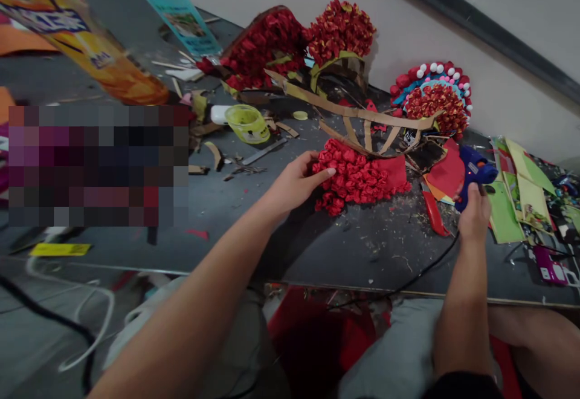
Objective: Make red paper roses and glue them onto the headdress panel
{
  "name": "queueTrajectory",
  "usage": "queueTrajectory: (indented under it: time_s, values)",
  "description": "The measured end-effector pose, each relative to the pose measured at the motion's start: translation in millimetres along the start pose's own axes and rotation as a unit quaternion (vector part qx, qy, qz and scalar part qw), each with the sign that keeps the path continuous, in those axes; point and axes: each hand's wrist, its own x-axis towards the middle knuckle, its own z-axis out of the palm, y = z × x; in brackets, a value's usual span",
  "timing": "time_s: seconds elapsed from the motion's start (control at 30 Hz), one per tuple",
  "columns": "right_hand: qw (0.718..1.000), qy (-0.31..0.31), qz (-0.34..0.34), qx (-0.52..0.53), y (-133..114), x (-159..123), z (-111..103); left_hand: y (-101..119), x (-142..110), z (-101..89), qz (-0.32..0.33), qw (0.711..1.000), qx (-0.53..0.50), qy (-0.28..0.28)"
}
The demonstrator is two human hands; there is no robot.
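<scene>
Left grip: closed on the left end of the panel of crumpled red paper blossoms, thumb on top, fingers at the edge
Blossom panel: flat on the dark grey bench, in front of the person, with a smooth red strip bare at its right end
Right grip: wrapped around the handle of a dark blue glue gun, well apart from the left
Glue gun: raised at the right of the blossom panel, a small red light showing on its body; a thin black cord runs below it to the bench's near edge
Cutter: a red-handled knife, lying between the blossom panel and the right grip
Cardboard: a curved brown frame with crosspieces, just behind the blossom panel
Tub: translucent yellow-green plastic, tipped over, left of the frame
Wall side: a round red, blue and white decoration, leaning upright
</scene>
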Motion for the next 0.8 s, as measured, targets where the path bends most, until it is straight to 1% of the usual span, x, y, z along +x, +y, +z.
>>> queueTrajectory:
  time_s: [0.07, 0.13, 0.17, 0.23, 0.33, 0.4, 0.63, 0.8]
  values:
    - [0.990, -0.042, 0.015, 0.137, -10, -9, 6, 1, -1, 0.4, -0.004, 1.000, 0.001, 0.007]
    - [0.966, -0.113, 0.037, 0.231, -18, -17, 13, 2, -2, 0.5, -0.003, 1.000, 0.002, 0.013]
    - [0.957, -0.149, 0.046, 0.243, -22, -20, 16, 1, -3, 0.4, -0.002, 1.000, 0.001, 0.013]
    - [0.951, -0.204, 0.060, 0.226, -28, -23, 19, 0, -3, 0.1, -0.003, 1.000, -0.002, 0.010]
    - [0.950, -0.247, 0.063, 0.178, -35, -25, 19, -1, -3, -0.4, -0.001, 1.000, -0.005, 0.004]
    - [0.952, -0.260, 0.055, 0.150, -38, -25, 19, -2, -3, -0.5, 0.006, 1.000, 0.000, 0.005]
    - [0.957, -0.271, 0.033, 0.097, -40, -29, 24, -1, -5, -0.9, 0.007, 1.000, 0.015, 0.007]
    - [0.962, -0.261, 0.013, 0.083, -47, -31, 22, -4, -5, -2.0, 0.020, 1.000, 0.021, 0.006]
